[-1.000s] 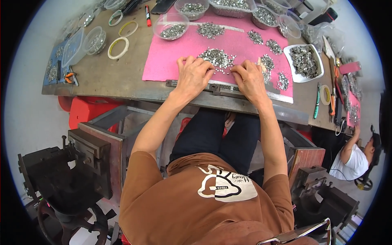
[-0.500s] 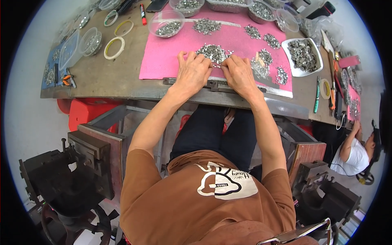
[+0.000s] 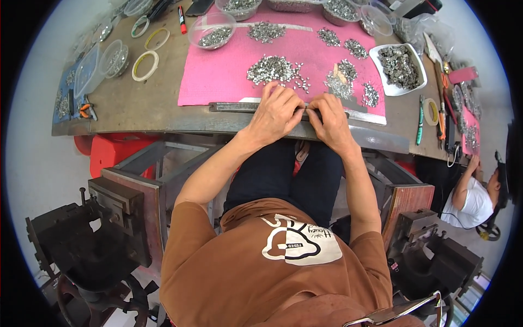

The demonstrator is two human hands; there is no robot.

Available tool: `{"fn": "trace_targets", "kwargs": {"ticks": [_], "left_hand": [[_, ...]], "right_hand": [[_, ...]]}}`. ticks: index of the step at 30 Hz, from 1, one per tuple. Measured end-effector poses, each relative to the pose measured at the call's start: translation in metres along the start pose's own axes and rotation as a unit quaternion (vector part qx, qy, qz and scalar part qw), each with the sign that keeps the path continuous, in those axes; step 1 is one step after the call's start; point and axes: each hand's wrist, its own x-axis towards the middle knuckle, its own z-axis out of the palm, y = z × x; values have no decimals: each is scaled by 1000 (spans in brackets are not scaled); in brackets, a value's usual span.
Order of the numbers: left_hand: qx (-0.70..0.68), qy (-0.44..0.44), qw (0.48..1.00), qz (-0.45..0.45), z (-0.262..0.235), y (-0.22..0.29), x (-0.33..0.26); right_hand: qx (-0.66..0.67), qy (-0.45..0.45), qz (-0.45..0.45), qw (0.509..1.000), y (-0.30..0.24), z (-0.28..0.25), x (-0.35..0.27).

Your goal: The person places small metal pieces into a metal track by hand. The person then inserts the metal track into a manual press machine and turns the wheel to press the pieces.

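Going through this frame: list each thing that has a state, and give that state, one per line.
left hand: fingers curled, resting on the metal bar
right hand: fingers bent, on the same bar, close beside the left
metal bar: lying flat along the near edge of the pink mat
white tray: full of small metal parts
clear bowl: partly filled
red marker: capped, lying flat

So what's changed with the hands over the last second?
Both hands drew back from the heap of small metal parts toward the near edge. Left hand and right hand now meet, fingertips together, over the metal strip. The pink mat, the bowls and the other heaps look unchanged.
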Motion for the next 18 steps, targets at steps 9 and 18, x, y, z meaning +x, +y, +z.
{"fn": "trace_targets", "kwargs": {"ticks": [9,18], "left_hand": [[-18,-24,999,-19,-1,1,-3],[84,86,984,-132,-31,-26,-2]], "right_hand": [[-37,15,-36,999,-2,1,-5],[-72,49,48,995,11,17,36]]}}
